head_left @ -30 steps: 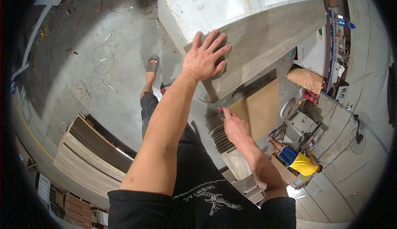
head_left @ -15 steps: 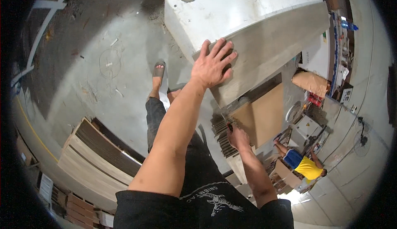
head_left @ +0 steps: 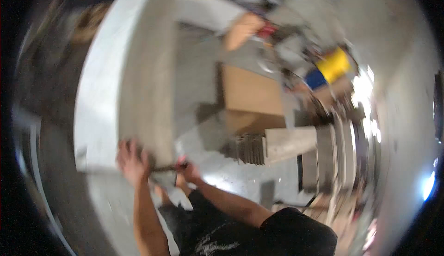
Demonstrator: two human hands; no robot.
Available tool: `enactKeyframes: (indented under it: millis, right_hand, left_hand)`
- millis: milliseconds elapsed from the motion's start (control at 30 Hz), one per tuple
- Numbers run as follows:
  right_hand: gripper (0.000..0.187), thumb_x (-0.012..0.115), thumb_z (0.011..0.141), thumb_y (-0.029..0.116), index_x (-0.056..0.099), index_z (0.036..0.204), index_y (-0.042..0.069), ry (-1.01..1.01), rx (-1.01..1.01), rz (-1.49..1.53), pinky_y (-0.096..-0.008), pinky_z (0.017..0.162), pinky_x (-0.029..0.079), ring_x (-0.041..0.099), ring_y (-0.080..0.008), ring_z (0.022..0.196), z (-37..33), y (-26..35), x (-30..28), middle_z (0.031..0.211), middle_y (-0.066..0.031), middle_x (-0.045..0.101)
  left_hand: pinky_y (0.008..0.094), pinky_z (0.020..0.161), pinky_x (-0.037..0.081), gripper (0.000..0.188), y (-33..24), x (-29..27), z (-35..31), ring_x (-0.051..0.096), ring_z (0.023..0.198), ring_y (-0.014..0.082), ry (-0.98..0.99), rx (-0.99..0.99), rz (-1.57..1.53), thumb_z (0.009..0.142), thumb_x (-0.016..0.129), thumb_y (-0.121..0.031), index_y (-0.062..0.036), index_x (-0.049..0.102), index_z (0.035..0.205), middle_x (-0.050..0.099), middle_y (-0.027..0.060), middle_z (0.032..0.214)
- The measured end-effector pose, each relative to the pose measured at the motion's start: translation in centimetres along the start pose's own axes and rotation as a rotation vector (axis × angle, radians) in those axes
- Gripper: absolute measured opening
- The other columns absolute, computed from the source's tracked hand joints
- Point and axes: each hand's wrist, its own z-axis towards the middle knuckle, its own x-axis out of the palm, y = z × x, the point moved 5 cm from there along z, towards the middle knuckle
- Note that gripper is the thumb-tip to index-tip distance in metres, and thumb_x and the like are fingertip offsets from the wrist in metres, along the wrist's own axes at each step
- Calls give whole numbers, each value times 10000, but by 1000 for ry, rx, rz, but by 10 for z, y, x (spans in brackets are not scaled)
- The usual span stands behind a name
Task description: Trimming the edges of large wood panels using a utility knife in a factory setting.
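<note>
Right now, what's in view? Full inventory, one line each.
Large slab: 1, white top with grey-beige edge, left of centre, blurred.
Cardboard sheet: 1, brown, centre, on the floor.
Stack of flat boards: 1, grey, right of centre.
Yellow thing: 1, yellow, upper right, too blurred to identify.
Blue thing: 1, blue, next to the yellow one.
Concrete floor: grey, between slab and cardboard.
Left hand: on the slab's near end; grip cannot be told.
Right hand: at the slab's lower corner, by a thin dark bar; grip unclear.
</note>
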Motion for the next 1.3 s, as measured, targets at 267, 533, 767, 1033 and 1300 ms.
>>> enactKeyframes:
  millis: [267,533,767,1033,1300]
  right_hand:
    - [551,672,923,560,628,1170,69,-10,46,-161,-418,720,515,643,-240,761,-19,71,-25,858,-108,689]
    - [550,625,948,553,629,1277,113,-25,16,-164,-499,886,518,671,-405,1033,-27,53,-24,1115,-195,719]
    - [528,637,953,543,632,1261,114,15,60,-172,-489,886,517,672,-393,1054,-42,69,-48,1075,-186,721]
    - [517,615,959,543,623,1167,70,-3,-73,-177,-503,809,509,666,-403,982,-43,72,-46,1003,-205,705]
    - [506,637,931,514,628,1170,68,-39,16,-176,-513,786,515,669,-421,952,-50,66,-45,992,-205,702]
  left_hand:
    - [618,1176,255,621,-32,12,3,249,1557,317,41,109,402,1054,320,-566,-266,384,1593,286,37,1692]
    - [567,919,490,615,-46,6,1,599,1154,394,-230,173,367,995,415,-612,-155,554,1382,576,138,1327]
    - [580,937,480,615,-45,40,3,592,1171,403,-221,287,322,994,438,-595,-142,545,1395,562,157,1347]
    - [598,961,466,617,-37,48,3,582,1192,416,-109,440,220,992,468,-573,-125,534,1411,544,182,1374]
    - [616,986,452,624,-30,66,10,572,1214,428,-87,467,192,989,499,-550,-107,522,1428,525,208,1401]
